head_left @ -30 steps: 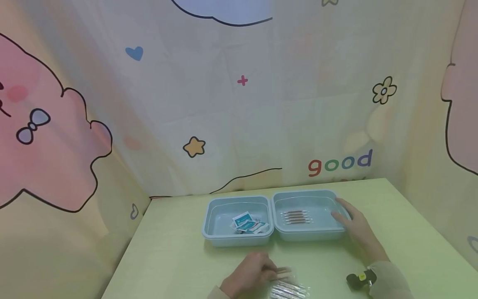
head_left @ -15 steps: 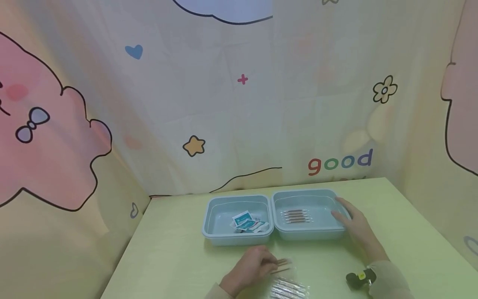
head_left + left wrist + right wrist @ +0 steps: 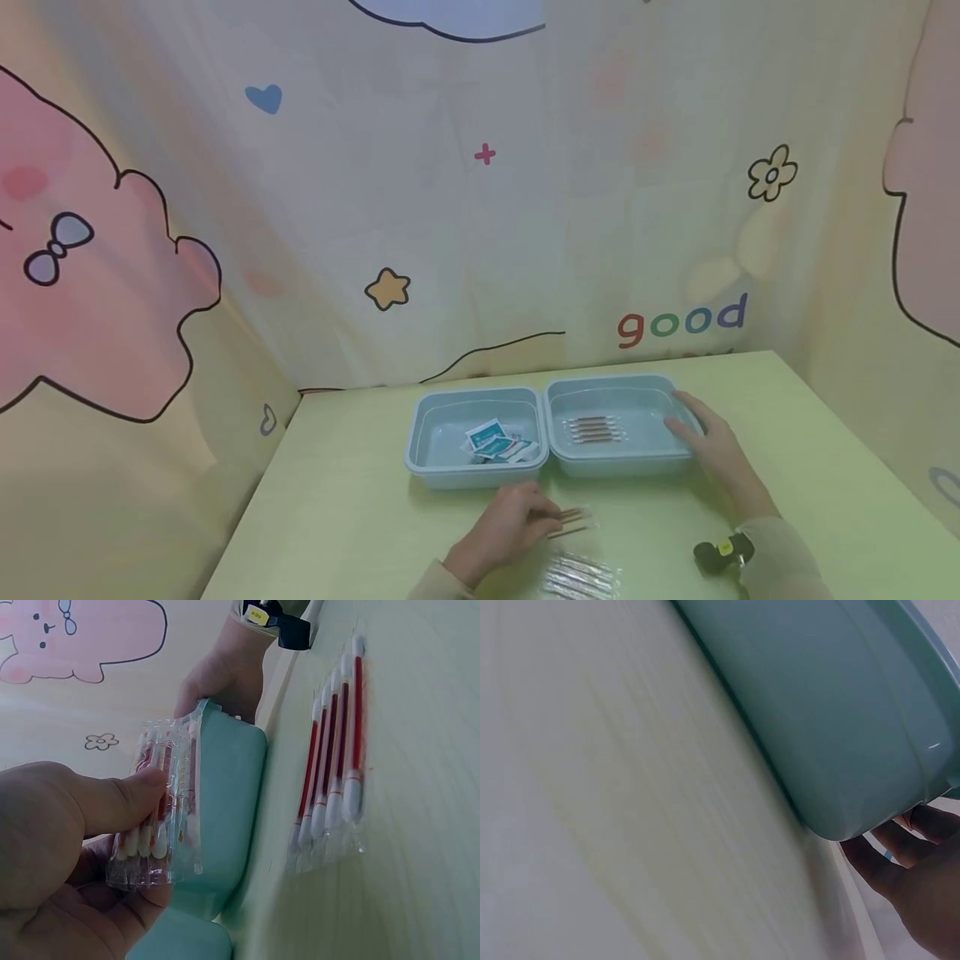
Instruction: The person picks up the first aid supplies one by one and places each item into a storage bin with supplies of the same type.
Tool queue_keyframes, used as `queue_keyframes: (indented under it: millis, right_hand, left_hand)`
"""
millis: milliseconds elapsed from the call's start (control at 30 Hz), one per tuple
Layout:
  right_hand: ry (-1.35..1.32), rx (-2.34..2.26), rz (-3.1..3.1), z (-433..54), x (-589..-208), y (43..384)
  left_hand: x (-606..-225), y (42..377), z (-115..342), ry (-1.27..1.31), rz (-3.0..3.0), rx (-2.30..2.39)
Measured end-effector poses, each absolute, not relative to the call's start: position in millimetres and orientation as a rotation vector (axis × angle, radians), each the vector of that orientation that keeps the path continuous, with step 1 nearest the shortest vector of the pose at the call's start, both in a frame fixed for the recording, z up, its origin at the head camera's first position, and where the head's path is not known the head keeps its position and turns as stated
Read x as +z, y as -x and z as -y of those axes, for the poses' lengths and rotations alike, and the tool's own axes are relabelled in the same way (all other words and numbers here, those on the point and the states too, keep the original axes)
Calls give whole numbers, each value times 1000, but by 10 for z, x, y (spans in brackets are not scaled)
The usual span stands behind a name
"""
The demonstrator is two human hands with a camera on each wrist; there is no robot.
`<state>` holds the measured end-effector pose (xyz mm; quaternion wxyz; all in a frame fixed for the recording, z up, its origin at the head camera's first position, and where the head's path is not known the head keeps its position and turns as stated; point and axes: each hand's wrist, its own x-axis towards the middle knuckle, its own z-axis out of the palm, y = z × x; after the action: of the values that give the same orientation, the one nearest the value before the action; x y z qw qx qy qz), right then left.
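My left hand point(image 3: 504, 532) pinches a clear packet of cotton swabs point(image 3: 181, 825) between thumb and fingers, held over the table in front of the two bins. The red-brown sticks show through the plastic. Another packet of swabs point(image 3: 579, 577) lies on the table just below that hand. At the right end of the right blue bin point(image 3: 626, 468), my right hand point(image 3: 716, 446) grips the rim, thumb on the inside and fingers along the outer wall point(image 3: 832, 727). Inside this bin lies a swab packet point(image 3: 594, 430).
The left blue bin point(image 3: 476, 481) stands against the right one and contains several small teal-and-white sachets point(image 3: 495, 443). A black device with a yellow label point(image 3: 723, 554) is at my right wrist. A printed curtain point(image 3: 480, 250) rises behind the table point(image 3: 337, 500).
My left hand has lifted the swab packet slightly, up and away from the other packet on the table, toward the bins. The right hand keeps its hold on the bin.
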<state>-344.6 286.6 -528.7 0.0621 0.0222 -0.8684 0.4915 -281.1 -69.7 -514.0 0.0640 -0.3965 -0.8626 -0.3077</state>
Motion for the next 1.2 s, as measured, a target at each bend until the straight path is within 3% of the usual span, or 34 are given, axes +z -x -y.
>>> queue_keyframes:
  millis: [1200]
  right_hand:
    - [-81,1483,2637,-2884,-5309,3480]
  left_hand:
    - [-4949,2863,674,1187,2609,-989]
